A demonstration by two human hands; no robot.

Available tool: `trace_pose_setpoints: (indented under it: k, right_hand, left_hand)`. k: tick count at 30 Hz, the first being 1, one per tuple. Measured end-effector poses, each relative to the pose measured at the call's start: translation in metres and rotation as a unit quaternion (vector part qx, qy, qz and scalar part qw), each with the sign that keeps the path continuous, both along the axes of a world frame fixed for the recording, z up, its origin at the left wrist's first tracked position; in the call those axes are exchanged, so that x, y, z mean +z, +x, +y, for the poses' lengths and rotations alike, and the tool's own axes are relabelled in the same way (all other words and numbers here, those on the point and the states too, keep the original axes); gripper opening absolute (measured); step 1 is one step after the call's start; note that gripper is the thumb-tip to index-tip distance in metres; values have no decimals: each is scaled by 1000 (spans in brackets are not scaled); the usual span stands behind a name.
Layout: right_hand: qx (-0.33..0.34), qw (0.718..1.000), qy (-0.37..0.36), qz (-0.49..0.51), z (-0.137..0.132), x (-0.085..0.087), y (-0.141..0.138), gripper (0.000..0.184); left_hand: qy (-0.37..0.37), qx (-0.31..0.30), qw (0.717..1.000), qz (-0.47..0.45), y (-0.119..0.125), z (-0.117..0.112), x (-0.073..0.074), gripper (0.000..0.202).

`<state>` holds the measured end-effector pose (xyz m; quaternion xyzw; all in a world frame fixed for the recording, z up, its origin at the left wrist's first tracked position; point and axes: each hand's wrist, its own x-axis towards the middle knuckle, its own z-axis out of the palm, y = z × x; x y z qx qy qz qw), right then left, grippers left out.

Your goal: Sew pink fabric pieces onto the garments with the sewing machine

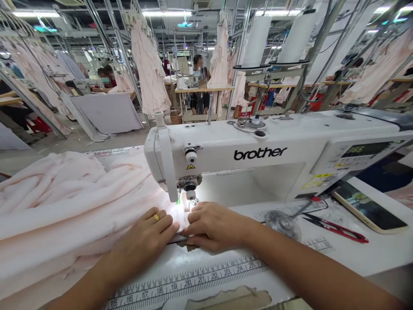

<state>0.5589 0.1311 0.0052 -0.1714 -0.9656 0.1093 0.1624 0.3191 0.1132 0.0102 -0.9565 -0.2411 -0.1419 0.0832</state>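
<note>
Pale pink fabric point(97, 211) heaped on the table point(167, 258) left of the sewing machine point(219, 150), its near end led in under the lit needle area. Work judged to be under way, not finished: fabric not yet clear of the machine. No completed seam can be made out, so the share already sewn cannot be told; whatever stitching is left is likewise hidden by folds and fingers. Left hand point(148, 232) laid on the fabric, fingers bent and close together; whether a fold is pinched cannot be told. Right hand point(219, 226) set at the fabric's edge beside the needle area, grip nearly closed, thumb near fingertips; any hold on the cloth is hidden. Thread snips point(322, 224) left lying on the table, unused at this moment.
</note>
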Motion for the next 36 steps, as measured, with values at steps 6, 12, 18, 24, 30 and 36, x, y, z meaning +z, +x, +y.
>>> trace_pose_setpoints:
  k: [6, 12, 18, 24, 30, 36]
  right_hand:
    - [7, 1000, -15, -1, 1, 3, 1, 19]
    - [10, 999, -30, 14, 1, 0, 1, 22]
    - [-8, 1000, -6, -1, 1, 4, 2, 19]
    - [-48, 999, 11, 20, 1, 5, -2, 18]
    - [-28, 1000, -8, 4, -3, 6, -3, 14]
    - [-31, 999, 26, -13, -6, 7, -4, 18]
  left_hand:
    - [61, -18, 998, 25, -1, 0, -3, 17]
    - [29, -14, 999, 9, 1, -3, -4, 16]
    - [-51, -19, 998, -39, 1, 1, -3, 21]
    - [-80, -10, 996, -24, -2, 1, -1, 24]
    - [-87, 3, 996, -20, -4, -1, -1, 27]
    - [-60, 8, 997, -47, -8, -1, -8, 33]
